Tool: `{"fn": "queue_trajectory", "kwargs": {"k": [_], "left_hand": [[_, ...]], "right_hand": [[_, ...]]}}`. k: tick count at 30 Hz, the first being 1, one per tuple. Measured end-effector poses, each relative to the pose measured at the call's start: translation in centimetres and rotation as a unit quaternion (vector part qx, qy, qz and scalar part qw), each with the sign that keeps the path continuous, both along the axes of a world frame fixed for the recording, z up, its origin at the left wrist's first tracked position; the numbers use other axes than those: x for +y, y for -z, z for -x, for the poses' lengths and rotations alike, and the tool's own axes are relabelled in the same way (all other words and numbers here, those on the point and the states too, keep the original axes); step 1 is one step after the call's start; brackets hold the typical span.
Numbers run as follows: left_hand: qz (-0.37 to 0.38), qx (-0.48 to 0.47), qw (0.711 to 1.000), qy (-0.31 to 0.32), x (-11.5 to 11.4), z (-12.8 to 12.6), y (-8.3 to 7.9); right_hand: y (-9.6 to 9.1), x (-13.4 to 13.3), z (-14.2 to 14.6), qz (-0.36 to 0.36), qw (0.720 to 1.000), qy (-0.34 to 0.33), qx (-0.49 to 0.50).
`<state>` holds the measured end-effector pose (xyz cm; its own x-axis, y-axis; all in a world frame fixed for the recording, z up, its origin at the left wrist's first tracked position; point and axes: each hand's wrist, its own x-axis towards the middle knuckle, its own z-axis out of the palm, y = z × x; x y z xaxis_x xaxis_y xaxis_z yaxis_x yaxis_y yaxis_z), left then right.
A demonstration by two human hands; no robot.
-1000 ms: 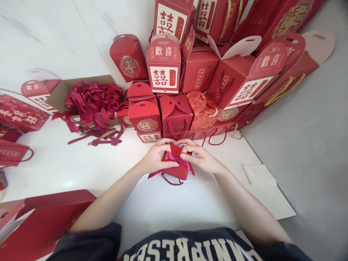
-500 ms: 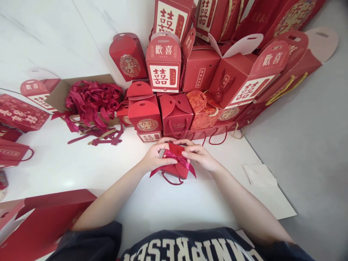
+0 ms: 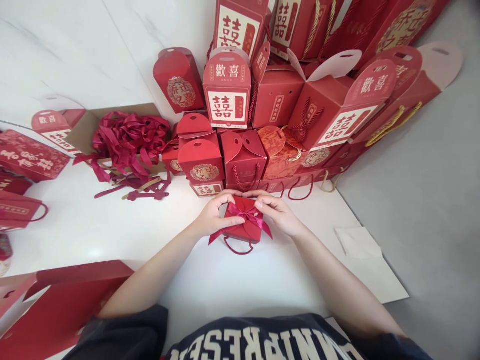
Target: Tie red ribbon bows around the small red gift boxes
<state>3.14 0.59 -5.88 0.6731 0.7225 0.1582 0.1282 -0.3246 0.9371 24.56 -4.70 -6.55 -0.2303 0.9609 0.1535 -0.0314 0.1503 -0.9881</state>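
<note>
A small red gift box (image 3: 250, 233) stands on the white table in front of me, tied on top with a shiny crimson ribbon bow (image 3: 247, 214). My left hand (image 3: 215, 214) wraps the box's left side, its thumb lying across the bow's left part. On the other side, my right hand (image 3: 280, 214) curls around the far right corner, thumb and forefinger at the right loop of the bow. The fingers of both hands meet behind the box, partly hidden. The ribbon tails hang down to either side. A red cord handle (image 3: 239, 251) loops out at the near side.
Stacked red gift boxes (image 3: 244, 156) stand behind my hands. A cardboard box (image 3: 80, 131) full of crimson ribbons (image 3: 129, 135) is at left, with loose ribbon strips (image 3: 146, 190) before it. A large red box (image 3: 71, 305) lies near left; white sheets (image 3: 369, 255) lie right.
My right thumb has shifted slightly up, from the bow toward its right loop. The box has turned or tilted a little, with its bow now flatter. My left hand stays in place.
</note>
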Motion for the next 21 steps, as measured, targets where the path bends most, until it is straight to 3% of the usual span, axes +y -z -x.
{"fn": "queue_trajectory", "kwargs": {"k": [7, 11, 21], "left_hand": [[-0.098, 0.071, 0.991, -0.057, -1.3, -0.6, -1.5], [-0.111, 0.094, 0.986, -0.076, -1.5, -0.7, -2.0], [-0.119, 0.122, 0.985, -0.020, -1.0, -0.7, -2.1]], "right_hand": [[-0.5, -0.3, -0.3, -0.031, 0.998, -0.031, -0.050], [-0.7, -0.4, -0.2, -0.033, 0.997, -0.029, -0.066], [0.0, 0.1, 0.5, -0.007, 1.000, 0.009, -0.023]]}}
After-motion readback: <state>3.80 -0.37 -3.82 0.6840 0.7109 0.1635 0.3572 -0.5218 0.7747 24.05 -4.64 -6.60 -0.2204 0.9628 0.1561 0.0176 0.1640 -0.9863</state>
